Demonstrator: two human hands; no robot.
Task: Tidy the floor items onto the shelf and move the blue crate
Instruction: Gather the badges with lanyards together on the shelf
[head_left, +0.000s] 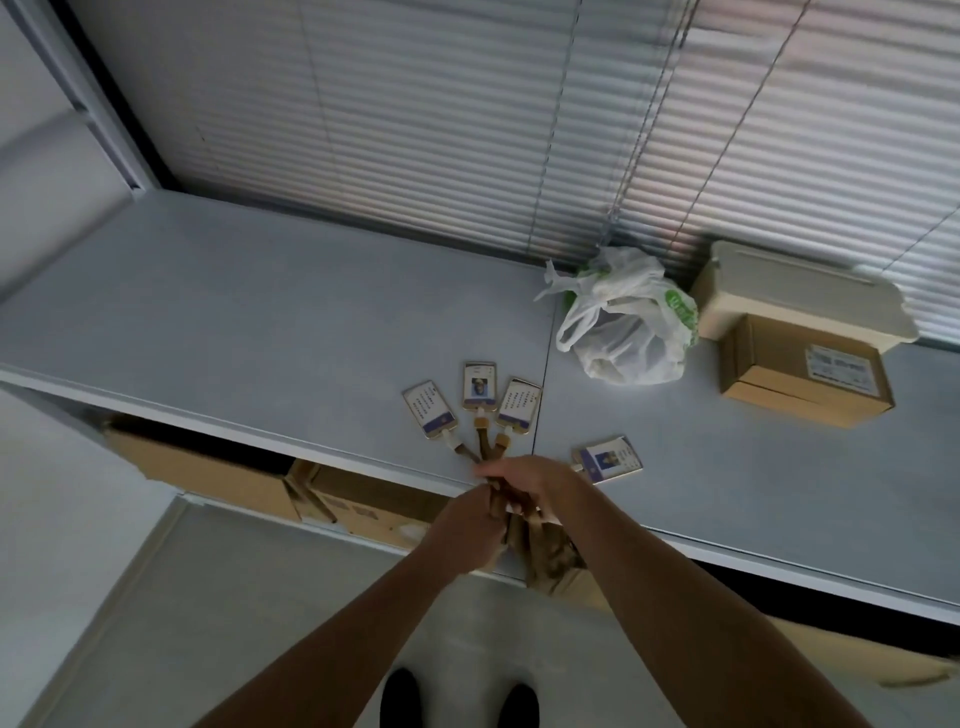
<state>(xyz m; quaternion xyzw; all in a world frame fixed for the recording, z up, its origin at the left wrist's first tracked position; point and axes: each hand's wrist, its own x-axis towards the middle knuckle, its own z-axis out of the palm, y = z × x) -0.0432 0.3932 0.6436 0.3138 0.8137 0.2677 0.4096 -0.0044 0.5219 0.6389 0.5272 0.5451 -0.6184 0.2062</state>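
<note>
I observed both hands at the front edge of the grey shelf top (260, 291). The left hand (470, 525) and the right hand (524, 483) were closed together around a bundle of tan lanyard straps (545, 551), which hung down over the shelf edge. Whether each hand pinched a separate strap could not be determined.

4 ID badges lay flat on the shelf top. 3 fanned out just beyond the hands: the left badge (430, 407), the centre badge (478, 386) and the right badge (518, 404), each joined to a strap running back into the grip. The 4th badge (609, 458) lay apart, just right of the right hand.

Further right on the shelf top stood a white plastic bag (626, 322), then a cream lidded container (800, 291) with a cardboard box (802, 371) touching its front.

Cardboard cartons (208, 473) sat in the compartment beneath the shelf top. 2 dark shoes (400, 699) showed on the floor. The blue crate was not in view.
</note>
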